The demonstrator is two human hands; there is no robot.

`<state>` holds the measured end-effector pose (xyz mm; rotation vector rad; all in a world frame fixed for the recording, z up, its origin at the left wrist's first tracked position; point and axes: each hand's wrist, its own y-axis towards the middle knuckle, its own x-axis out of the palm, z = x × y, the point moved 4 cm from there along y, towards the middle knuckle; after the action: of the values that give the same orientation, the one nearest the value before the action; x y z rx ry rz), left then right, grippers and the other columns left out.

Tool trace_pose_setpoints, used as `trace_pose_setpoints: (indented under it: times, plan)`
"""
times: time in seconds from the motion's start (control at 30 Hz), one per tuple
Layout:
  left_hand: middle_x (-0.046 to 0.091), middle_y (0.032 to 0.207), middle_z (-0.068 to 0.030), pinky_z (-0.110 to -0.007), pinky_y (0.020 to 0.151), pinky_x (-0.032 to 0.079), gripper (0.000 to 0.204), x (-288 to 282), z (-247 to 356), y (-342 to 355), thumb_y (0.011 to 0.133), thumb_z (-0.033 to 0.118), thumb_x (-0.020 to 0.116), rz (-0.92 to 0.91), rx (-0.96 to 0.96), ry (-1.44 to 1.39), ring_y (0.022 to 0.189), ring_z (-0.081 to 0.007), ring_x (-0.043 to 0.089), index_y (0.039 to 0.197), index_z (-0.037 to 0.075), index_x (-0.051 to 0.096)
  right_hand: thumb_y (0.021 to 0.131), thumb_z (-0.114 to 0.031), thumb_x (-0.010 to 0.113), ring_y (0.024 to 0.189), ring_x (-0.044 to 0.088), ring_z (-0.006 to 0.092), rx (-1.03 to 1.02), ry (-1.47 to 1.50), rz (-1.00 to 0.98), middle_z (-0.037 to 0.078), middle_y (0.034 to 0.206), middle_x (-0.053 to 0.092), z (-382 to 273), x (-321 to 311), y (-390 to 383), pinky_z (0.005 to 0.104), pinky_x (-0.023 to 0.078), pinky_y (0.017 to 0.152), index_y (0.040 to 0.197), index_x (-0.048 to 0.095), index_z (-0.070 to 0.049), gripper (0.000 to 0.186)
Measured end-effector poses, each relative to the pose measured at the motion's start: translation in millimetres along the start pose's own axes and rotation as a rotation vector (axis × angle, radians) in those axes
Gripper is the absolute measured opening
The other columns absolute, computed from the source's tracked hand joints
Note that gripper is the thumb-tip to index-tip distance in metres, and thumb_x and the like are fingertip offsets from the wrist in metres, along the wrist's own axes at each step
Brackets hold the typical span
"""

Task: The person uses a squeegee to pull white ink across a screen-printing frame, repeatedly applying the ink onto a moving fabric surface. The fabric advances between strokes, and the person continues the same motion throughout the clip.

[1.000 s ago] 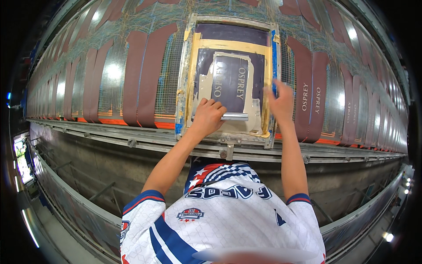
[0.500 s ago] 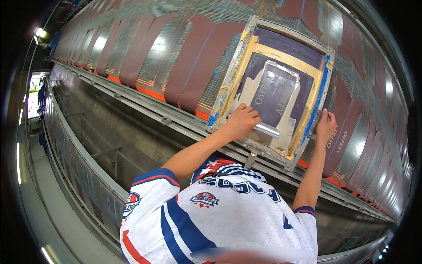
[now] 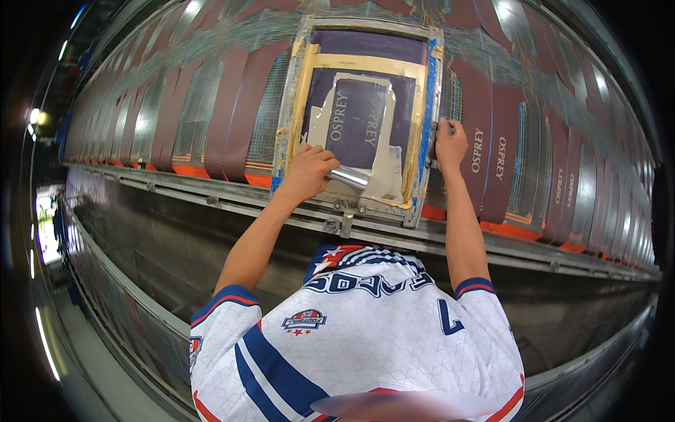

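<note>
— Since a second ago, the right hand [image 3: 451, 144] has shifted from over the right rim of the taped frame [image 3: 290, 119] to just outside it.

— And the left hand [image 3: 308, 174]?

— Clamped on the left end of a shiny metal bar [image 3: 349, 177], as it was then. The bar slants a little, its free end pointing right and toward the person.

— Where does it sit?

— Over the near part of the dark purple panel [image 3: 369, 43] inside the frame, by the beige coating [image 3: 385, 172] that borders the middle. I can't tell whether it presses on it.

— Are the right hand's fingers apart or together?

— Curled, with the tips close together near something small and dark. Too small to tell whether it's gripped.

— What marks the frame?

— Yellow tape [image 3: 373, 65] across its far part, blue tape [image 3: 427, 121] along the right rim, and a metal bracket [image 3: 346, 224] at the near edge.

— Around it?

— Maroon pieces [image 3: 228, 133] lie flat in a row along the long tabletop [image 3: 150, 119]. Those just right of the frame bear pale lettering, and an orange strip [image 3: 508, 231] runs along the near edge.
</note>
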<state>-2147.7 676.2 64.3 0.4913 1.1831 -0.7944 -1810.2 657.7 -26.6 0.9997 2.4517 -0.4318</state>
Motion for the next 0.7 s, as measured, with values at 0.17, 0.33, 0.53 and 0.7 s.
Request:
trace_pose_setpoints:
  times: [0.17, 0.33, 0.53, 0.7]
  plan:
    - [0.07, 0.102, 0.0024, -0.039, 0.099, 0.039, 0.031, -20.3, -3.4, 16.7, 0.068, -0.001, 0.073, 0.008, 0.279, -0.033, 0.106, -0.0202, 0.06, 0.095, 0.014, 0.073, 0.094, -0.038, 0.065, 0.087, 0.069, 0.0402, -0.04, -0.081, 0.051, 0.019, 0.093, 0.072, 13.9, 12.5, 6.5, 0.0469, 0.051, 0.08, 0.104, 0.07, -0.007, 0.032]
    - [0.07, 0.103, 0.0044, -0.043, 0.102, 0.034, 0.024, 15.1, 30.5, 81.5, 0.073, 0.001, 0.071, -0.115, 0.549, -0.037, 0.11, -0.017, 0.059, 0.092, 0.015, 0.072, 0.094, -0.037, 0.064, 0.09, 0.068, 0.0422, -0.023, -0.148, 0.004, 0.02, 0.096, 0.072, 21.6, 11.1, 10.6, 0.0487, 0.052, 0.081, 0.104, 0.069, -0.008, 0.031]
    - [0.063, 0.09, 0.0071, -0.043, 0.101, 0.036, 0.012, 44.9, 40.7, 99.6, 0.077, 0.004, 0.066, -0.064, 0.7, -0.096, 0.106, -0.015, 0.057, 0.077, 0.016, 0.065, 0.097, -0.035, 0.062, 0.091, 0.068, 0.0322, -0.039, -0.167, -0.103, 0.016, 0.104, 0.071, 15.2, -35.9, -36.6, 0.0422, 0.052, 0.085, 0.14, 0.057, -0.014, 0.048]
    - [0.069, 0.095, 0.0053, -0.041, 0.098, 0.038, 0.019, 16.6, 2.5, 61.1, 0.075, 0.005, 0.072, -0.215, 0.496, 0.104, 0.108, -0.0155, 0.06, 0.088, 0.018, 0.069, 0.101, -0.021, 0.061, 0.108, 0.065, 0.033, -0.236, -0.324, -0.005, 0.015, 0.118, 0.069, 74.2, -128.8, -119.0, 0.0419, 0.05, 0.094, 0.124, 0.067, -0.005, 0.029]
